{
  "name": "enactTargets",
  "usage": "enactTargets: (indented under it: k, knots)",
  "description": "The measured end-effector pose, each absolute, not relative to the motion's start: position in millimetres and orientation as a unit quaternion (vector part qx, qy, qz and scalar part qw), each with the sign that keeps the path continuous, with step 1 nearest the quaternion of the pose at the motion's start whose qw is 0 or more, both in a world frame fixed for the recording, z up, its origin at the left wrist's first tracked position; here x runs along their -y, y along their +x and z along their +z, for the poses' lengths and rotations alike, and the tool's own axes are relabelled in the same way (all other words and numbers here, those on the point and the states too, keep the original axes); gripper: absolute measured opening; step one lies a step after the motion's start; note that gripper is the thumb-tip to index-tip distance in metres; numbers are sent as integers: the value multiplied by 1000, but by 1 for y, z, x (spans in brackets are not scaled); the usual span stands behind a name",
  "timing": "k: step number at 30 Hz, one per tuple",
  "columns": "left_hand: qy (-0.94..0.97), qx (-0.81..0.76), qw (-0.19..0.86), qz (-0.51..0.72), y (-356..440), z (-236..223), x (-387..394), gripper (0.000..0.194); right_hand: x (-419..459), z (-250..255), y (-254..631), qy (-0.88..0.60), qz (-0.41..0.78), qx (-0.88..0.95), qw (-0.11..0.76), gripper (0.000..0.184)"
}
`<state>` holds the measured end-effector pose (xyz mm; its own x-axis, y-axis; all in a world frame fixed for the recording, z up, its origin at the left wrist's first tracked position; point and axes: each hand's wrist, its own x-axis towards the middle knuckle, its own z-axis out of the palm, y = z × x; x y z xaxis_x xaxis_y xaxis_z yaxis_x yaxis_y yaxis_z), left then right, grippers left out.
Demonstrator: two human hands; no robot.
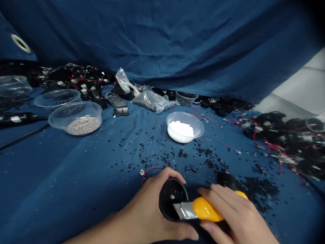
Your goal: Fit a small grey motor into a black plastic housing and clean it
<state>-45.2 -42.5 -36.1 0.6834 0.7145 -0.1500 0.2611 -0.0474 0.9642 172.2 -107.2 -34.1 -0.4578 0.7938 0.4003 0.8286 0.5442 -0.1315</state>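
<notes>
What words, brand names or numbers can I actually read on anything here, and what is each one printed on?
Nothing here can be read. The white tag on the black casing at far left is too small and blurred to read, and the yellow-handled utility knife in the right hand and the black round housing in the left hand show no legible marks.

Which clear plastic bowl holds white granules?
The smaller bowl at centre holds white granules; the larger bowl to its left holds grey granules.

Glossy yellow plastic handle (205,209), smooth metal blade (185,210), matt black plastic housing (169,189).
</notes>
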Motion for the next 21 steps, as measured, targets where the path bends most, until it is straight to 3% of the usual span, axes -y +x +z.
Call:
enactTargets:
  k: [9,21]
  knots:
    - [727,-379,536,202,-37,-36,49,46,105,-36,177,-465,-54,856,220,43]
    - [731,-366,524,240,-33,-29,52,33,106,-34,174,-465,-51,858,213,46]
